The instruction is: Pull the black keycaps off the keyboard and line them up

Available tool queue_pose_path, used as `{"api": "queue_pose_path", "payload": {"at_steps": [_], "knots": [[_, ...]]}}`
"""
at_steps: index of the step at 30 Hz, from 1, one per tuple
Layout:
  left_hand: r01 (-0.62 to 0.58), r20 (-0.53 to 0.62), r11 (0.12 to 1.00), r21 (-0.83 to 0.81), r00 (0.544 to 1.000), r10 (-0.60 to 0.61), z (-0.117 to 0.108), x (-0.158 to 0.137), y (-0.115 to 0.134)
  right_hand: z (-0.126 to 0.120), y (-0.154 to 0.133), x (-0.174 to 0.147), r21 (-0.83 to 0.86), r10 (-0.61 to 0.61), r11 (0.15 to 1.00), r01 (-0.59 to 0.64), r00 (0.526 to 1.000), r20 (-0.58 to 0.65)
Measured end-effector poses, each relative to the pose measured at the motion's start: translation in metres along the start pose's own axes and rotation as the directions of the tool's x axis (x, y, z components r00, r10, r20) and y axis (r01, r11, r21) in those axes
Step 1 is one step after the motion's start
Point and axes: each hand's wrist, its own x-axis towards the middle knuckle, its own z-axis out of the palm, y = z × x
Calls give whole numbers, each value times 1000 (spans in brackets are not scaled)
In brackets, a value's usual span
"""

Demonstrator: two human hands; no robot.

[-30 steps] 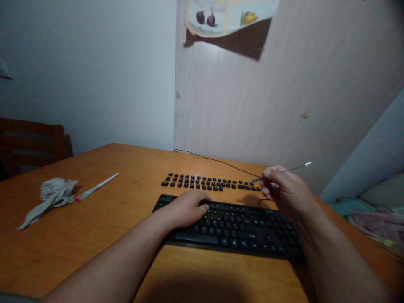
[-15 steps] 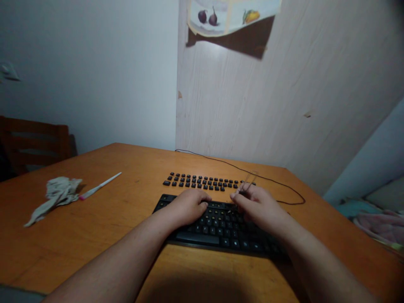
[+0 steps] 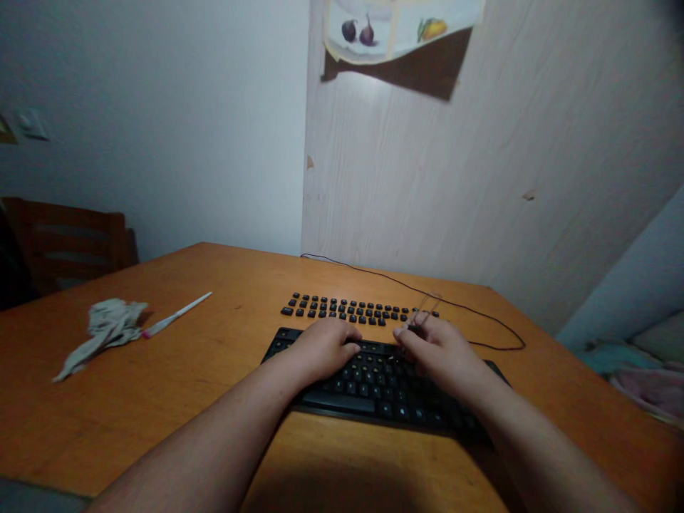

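Note:
A black keyboard lies on the wooden table, with several keys off its upper rows and small bare sockets showing there. My left hand rests over its upper left part, thumb and forefinger a little apart; the other fingers are mostly hidden. Over the upper right part, my right hand pinches a wire keycap puller, whose thin loops stick up past the fingers. The puller's lower end is close to the keys; whether it touches one I cannot tell. Behind the keyboard, loose black keycaps lie in rows.
A black cable runs along the table's back and curves round on the right. To the left lie a crumpled pale cloth and a thin white brush-like tool. A wooden chair stands beyond the table's left edge.
The view has swung slightly left, so everything sits a bit further right in the picture. Both hands keep nearly the same places on the keyboard; the puller's loops look wider apart.

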Motion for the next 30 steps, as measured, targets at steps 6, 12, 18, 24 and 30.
{"api": "queue_pose_path", "payload": {"at_steps": [6, 12, 18, 24, 30], "knots": [[0, 5, 1000, 11, 1000, 0, -3, 1, -2, 4, 1, -1, -39, -43, 998, 42, 999, -19], [7, 1, 1000, -5, 1000, -7, -1, 1, -3, 9, 0, -3, -97, -57, 994, 56, 998, -4], [5, 3, 1000, -3, 1000, -5, -1, 1, -4, 13, 4, -5, -133, -81, 988, 81, 997, 11], [5, 1, 1000, -4, 1000, -5, -2, 1, -1, 20, -4, -8, -219, -102, 970, 105, 995, 23], [4, 18, 1000, 7, 1000, -4, -4, 1, 1, 24, -8, -8, -300, -102, 948, 103, 995, 22]]}}
